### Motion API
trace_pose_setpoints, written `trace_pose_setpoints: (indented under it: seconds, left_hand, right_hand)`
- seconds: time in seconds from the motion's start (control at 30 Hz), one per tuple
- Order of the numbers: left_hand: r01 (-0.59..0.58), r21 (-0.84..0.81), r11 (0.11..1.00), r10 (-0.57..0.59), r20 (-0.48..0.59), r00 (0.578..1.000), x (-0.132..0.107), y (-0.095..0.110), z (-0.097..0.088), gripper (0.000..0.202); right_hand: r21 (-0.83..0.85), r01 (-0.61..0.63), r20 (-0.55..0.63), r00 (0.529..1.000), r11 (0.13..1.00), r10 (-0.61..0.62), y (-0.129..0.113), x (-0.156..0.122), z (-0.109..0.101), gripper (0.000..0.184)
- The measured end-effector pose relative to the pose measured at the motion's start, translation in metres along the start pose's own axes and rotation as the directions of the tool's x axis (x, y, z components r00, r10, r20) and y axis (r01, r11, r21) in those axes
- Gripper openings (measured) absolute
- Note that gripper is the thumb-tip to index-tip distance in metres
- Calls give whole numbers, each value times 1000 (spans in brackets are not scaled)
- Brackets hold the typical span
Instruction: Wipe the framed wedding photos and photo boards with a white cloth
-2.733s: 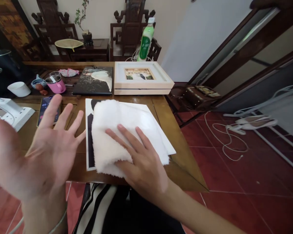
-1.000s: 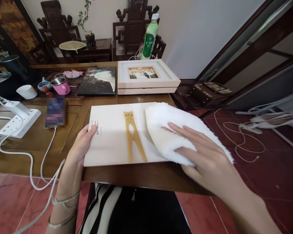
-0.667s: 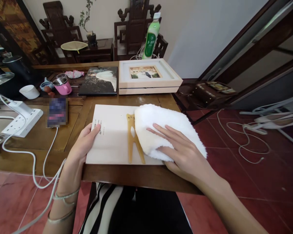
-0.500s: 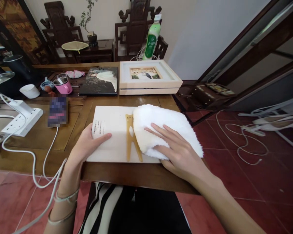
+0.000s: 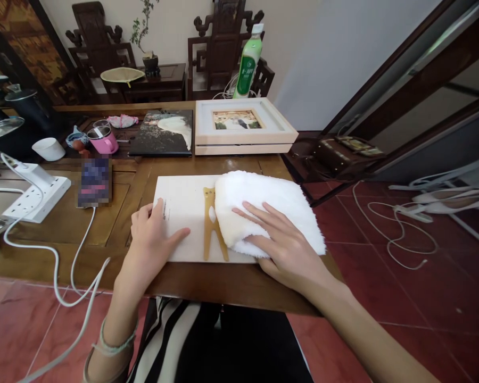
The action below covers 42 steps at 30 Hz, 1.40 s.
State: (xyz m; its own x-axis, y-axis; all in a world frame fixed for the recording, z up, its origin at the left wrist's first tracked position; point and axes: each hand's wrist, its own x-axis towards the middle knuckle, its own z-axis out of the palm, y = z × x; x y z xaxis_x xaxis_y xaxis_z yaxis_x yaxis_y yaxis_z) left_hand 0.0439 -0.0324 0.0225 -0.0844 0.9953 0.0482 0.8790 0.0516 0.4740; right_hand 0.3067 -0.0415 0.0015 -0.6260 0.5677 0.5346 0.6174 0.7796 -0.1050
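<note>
A flat whitish picture frame (image 5: 186, 218) lies back side up near the table's front edge, with a tan two-legged easel stand (image 5: 208, 213) on it and a small printed label at its left. My left hand (image 5: 149, 239) grips the frame's left edge, thumb stretched over the back and fingers bent at the edge, partly covering the label. Under my right hand (image 5: 287, 247) is a fluffy white cloth (image 5: 271, 191), pressed onto the right part of the frame and hiding it. The fingers lie over the cloth, part of which folds around them.
Behind the frame are a dark picture panel (image 5: 163, 133) and a light wooden box frame (image 5: 245, 141), with a green bottle (image 5: 249, 64) beyond. To the left are a pink mug (image 5: 102, 139), a white cup (image 5: 48, 149), a phone (image 5: 95, 182) and a power strip (image 5: 40, 191) with trailing cables.
My left hand has shifted right and up, farther over the frame's edge and label. The frame, cloth and right hand have moved slightly left.
</note>
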Motion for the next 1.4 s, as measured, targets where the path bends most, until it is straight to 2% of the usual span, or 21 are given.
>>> trace_pose_setpoints:
  seconds: [0.1,0.23,0.37,0.47,0.6,0.8,0.9,1.03,1.27,1.4]
  left_hand:
    - [-147,0,989,147,11,989,1,-11,3,65]
    - [-354,0,935,352,111,929,4,-23,7,61]
    - [-409,41,912,405,82,911,2,-25,9,59]
    - [-412,39,910,409,71,910,1,-24,10,52]
    - [-390,34,920,388,39,921,3,-23,11,48]
    - [-393,64,917,394,-2,919,9,-20,11,45]
    - [-395,79,915,399,-51,915,11,-20,14,43]
    - [-402,63,913,405,-43,913,9,-22,16,43]
    - [-402,60,914,404,-20,915,9,-22,14,44]
    - [-399,31,917,400,-25,916,9,-23,14,45]
  right_hand:
    - [24,3,32,999,1000,-4,6,0,-2,40]
    - [91,-15,132,991,996,3,30,10,-2,44]
    - [66,-113,231,968,991,95,57,36,8,56]
    - [16,-143,251,959,990,134,63,48,15,58]
    - [14,-102,220,971,995,97,41,36,8,51]
    - [135,-69,237,971,988,35,-21,-11,-34,42]
    - [221,-65,261,965,973,5,-30,-25,-53,39]
    - [247,-77,258,966,966,11,-7,-22,-53,39]
    - [164,-197,193,967,967,164,65,25,-5,51]
    - [108,-258,182,955,960,236,89,48,11,50]
